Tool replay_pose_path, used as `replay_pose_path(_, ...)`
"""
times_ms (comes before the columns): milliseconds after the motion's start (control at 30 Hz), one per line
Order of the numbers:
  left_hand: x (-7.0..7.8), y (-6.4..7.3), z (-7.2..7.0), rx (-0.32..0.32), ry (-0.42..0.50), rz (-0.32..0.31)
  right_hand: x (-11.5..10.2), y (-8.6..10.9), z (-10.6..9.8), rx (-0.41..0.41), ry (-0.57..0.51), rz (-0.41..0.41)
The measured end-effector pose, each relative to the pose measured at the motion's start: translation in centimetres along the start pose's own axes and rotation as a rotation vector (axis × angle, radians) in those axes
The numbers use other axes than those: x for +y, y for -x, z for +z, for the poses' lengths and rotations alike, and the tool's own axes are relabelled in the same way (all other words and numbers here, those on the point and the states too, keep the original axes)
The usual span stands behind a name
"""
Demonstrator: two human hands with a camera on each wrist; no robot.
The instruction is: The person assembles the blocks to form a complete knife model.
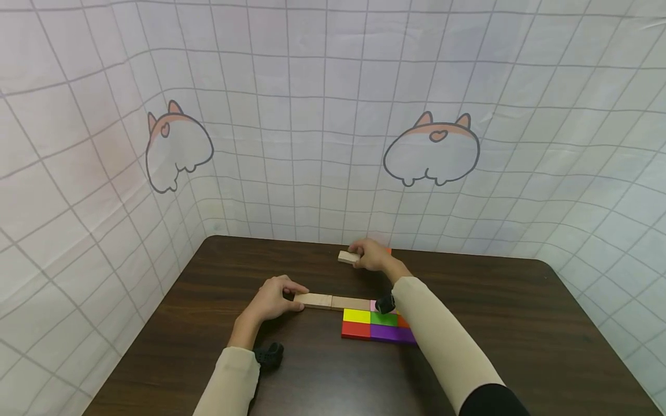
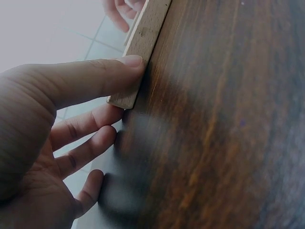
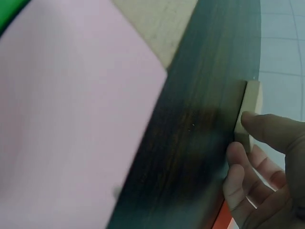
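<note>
At the left end of a row on the table, my left hand pinches a plain wooden block between thumb and index finger. The left wrist view shows its thumb on the block's side. A second wooden block adjoins it, followed by a pink block partly covered by the right wrist. Near the table's back edge, my right hand holds another wooden block by its right end. In the right wrist view, the thumb lies against that block.
Yellow, green, red and purple blocks lie flat together before the row, partly under the right forearm. Behind the right hand an orange block peeks out. A white grid-patterned cloth hangs behind the table.
</note>
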State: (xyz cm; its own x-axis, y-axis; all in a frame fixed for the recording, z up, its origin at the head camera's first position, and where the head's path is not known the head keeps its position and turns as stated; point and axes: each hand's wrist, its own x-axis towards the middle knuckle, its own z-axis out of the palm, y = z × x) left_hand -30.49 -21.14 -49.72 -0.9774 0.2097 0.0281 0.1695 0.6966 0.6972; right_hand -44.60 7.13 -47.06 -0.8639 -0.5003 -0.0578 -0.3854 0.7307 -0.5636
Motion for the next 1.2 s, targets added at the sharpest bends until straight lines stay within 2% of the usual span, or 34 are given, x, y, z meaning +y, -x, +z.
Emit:
replay_pose_path(267, 0.1, 0.0, 0.0, -0.004, 0.000, -0.003, 0.0, 0.6, -0.1, -0.033, -0.012, 0.004)
replay_pose_path(467, 0.1, -0.1, 0.1, -0.004, -0.004, -0.012, -0.1, 1.5, -0.7, -0.093, -0.013, -0.054)
replay_pose_path(600, 0.3, -0.2, 0.0, -0.005, -0.002, -0.007, 0.0, 2.3, -1.2, -0.103, 0.011, -0.103)
replay_pose_path(900, 0.2, -0.4, 0.1, -0.005, -0.006, 0.003, -0.1, 5.9, -2.7, -0.106, -0.033, -0.172)
replay_pose_path(1067, -0.1, -0.3, 0.1, -0.001, 0.001, 0.003, 0.2, 8.4, -3.2, -0.075, -0.017, -0.211)
replay_pose_path(1200, -0.1, 0.0, 0.1, 0.002, 0.006, 0.005, 0.4, 10.6, -3.4, -0.051, -0.013, -0.205)
